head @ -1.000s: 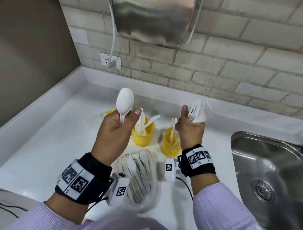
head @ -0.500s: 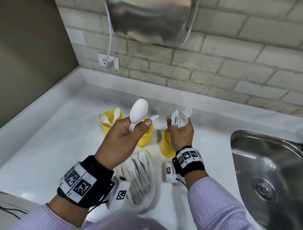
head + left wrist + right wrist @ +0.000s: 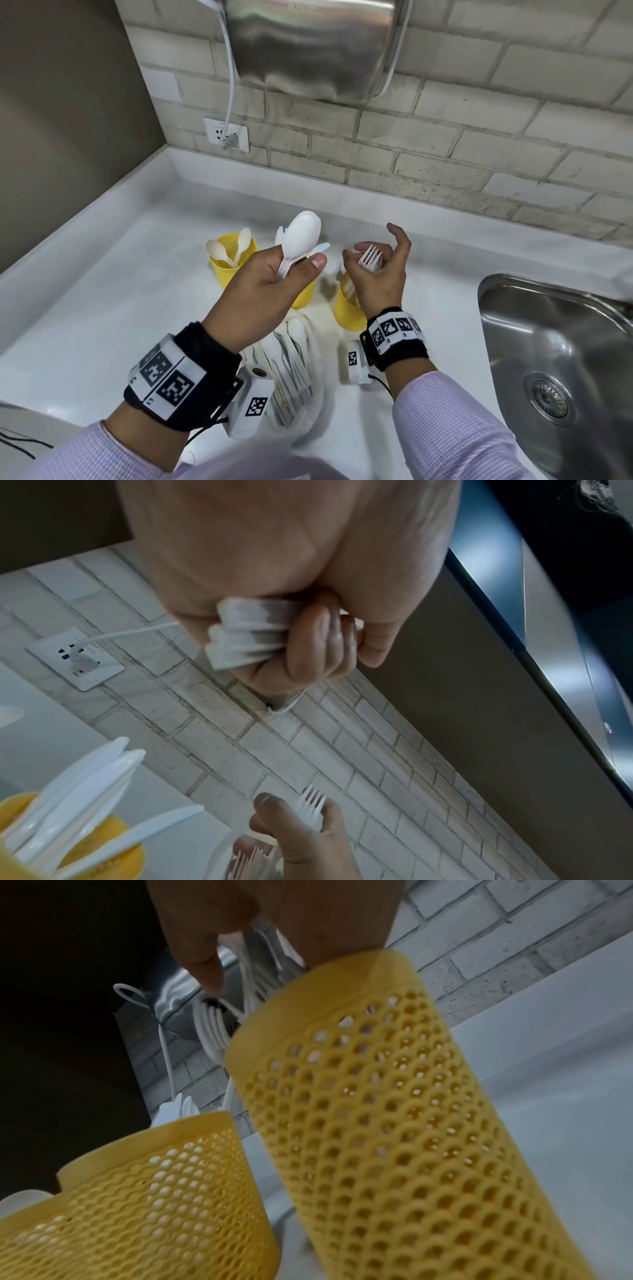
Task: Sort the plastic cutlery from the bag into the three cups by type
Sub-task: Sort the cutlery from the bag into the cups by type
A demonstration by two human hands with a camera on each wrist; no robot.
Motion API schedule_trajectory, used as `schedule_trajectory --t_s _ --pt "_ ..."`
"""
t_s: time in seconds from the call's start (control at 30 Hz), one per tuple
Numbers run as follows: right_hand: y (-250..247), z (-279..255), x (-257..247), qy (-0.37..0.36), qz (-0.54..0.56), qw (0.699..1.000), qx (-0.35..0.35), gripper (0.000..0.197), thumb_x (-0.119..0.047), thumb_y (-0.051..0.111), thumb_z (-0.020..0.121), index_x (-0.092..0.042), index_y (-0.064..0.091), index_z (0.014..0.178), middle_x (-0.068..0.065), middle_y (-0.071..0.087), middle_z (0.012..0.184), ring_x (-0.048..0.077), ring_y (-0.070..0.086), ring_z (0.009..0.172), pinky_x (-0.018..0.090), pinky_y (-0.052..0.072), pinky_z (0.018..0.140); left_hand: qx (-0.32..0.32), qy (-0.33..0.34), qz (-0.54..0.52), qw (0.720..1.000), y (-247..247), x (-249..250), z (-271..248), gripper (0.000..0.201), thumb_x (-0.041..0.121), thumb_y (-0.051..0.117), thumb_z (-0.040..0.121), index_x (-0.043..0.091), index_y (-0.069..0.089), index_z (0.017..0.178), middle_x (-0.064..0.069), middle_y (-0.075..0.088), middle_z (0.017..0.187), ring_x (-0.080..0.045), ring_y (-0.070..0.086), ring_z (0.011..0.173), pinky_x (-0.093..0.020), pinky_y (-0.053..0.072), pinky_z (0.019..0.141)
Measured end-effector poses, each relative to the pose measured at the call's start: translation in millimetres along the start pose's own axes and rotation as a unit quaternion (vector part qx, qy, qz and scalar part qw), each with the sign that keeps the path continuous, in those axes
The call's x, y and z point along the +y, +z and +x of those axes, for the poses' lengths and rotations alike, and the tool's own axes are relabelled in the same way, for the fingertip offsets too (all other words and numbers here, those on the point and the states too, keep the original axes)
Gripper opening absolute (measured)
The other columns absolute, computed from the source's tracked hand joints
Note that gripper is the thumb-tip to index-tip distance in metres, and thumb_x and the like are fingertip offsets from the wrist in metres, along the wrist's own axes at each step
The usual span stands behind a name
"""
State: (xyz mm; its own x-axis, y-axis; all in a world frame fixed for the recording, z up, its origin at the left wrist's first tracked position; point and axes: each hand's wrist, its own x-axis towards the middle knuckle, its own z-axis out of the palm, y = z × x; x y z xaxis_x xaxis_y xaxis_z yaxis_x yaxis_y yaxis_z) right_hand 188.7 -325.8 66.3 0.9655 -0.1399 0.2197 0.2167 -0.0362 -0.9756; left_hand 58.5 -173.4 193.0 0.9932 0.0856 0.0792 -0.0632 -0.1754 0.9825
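Surface (image 3: 102,308), white, was occupied by three yellow cups: spoon cup (image 3: 219,270) leftmost, knife cup (image 3: 305,294) in the middle, fork cup (image 3: 346,311) rightmost, with the bag (image 3: 294,377) nearer. Spoons (image 3: 301,236) were gripped in the curled left hand (image 3: 263,294); forks (image 3: 370,258) were held loosely over the fork cup by the half-opened right hand (image 3: 380,274)

glossy steel sink (image 3: 555,342), perforated plastic cups (image 3: 394,1123)

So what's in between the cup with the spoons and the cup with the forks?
The third yellow cup, holding the knives, stands between the spoon cup and the fork cup. The left hand mostly hides it in the head view.
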Motion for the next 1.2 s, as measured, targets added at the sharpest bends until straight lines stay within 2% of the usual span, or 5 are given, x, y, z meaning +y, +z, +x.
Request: schedule_trajectory --t_s 0.3,0.43,0.6,0.97,1.2 --pt "-1.2 3.3 4.9 -0.121 -0.145 0.982 -0.018 0.033 -0.018 0.064 0.091 -0.018 0.066 0.123 -0.001 0.07 0.122 0.016 0.064 0.115 0.04 0.05 0.104 0.011 -0.006 -0.011 1.0 -0.7 0.6 -1.7 0.045 0.022 0.057 0.103 0.037 0.071 0.063 0.017 0.032 0.044 -0.002 0.033 0.038 -0.007 0.027 0.044" --pt "-0.9 3.5 8.9 -0.203 -0.399 0.889 -0.094 0.055 -0.035 0.043 0.097 -0.006 0.055 0.142 0.016 0.052 0.15 0.034 0.045 0.142 0.048 0.035 0.117 0.021 -0.016 -0.026 0.999 -1.0 -1.2 -0.8 0.028 0.016 0.056 0.103 0.0 0.044 0.084 0.017 0.04 0.04 0.003 0.041 0.037 -0.005 0.031 0.044" --pt "-2.4 -4.2 10.5 -0.147 -0.58 0.767 -0.233 0.056 -0.046 0.038 0.104 -0.008 0.054 0.141 0.012 0.037 0.161 0.032 0.025 0.152 0.049 0.015 0.122 0.009 -0.029 -0.047 0.998 -2.1 -2.9 0.9 0.033 0.016 0.054 0.105 0.031 0.06 0.076 0.016 0.036 0.051 -0.003 0.033 0.04 -0.011 0.027 0.043" --pt "5.4 -17.4 -90.7 -0.107 -0.106 0.962 -0.227 0.049 -0.032 0.055 0.094 -0.022 0.057 0.142 -0.005 0.053 0.151 0.01 0.044 0.142 0.036 0.039 0.115 -0.075 -0.134 -0.244 0.957 -11.5 -13.0 6.3 0.01 0.02 0.047 0.093 0.022 0.044 0.083 -0.003 0.029 0.061 -0.01 0.019 0.041 -0.014 0.021 0.041" --pt "7.1 -22.6 -130.0 -0.081 0.091 0.946 -0.302 0.033 -0.009 0.061 0.095 -0.005 0.065 0.128 0.012 0.069 0.114 0.032 0.067 0.106 0.034 0.054 0.091 -0.159 -0.149 -0.298 0.929 -14.3 -18.3 9.4 0.023 0.026 0.043 0.097 0.017 0.04 0.076 -0.004 0.034 0.056 -0.009 0.021 0.031 -0.017 0.029 0.035"
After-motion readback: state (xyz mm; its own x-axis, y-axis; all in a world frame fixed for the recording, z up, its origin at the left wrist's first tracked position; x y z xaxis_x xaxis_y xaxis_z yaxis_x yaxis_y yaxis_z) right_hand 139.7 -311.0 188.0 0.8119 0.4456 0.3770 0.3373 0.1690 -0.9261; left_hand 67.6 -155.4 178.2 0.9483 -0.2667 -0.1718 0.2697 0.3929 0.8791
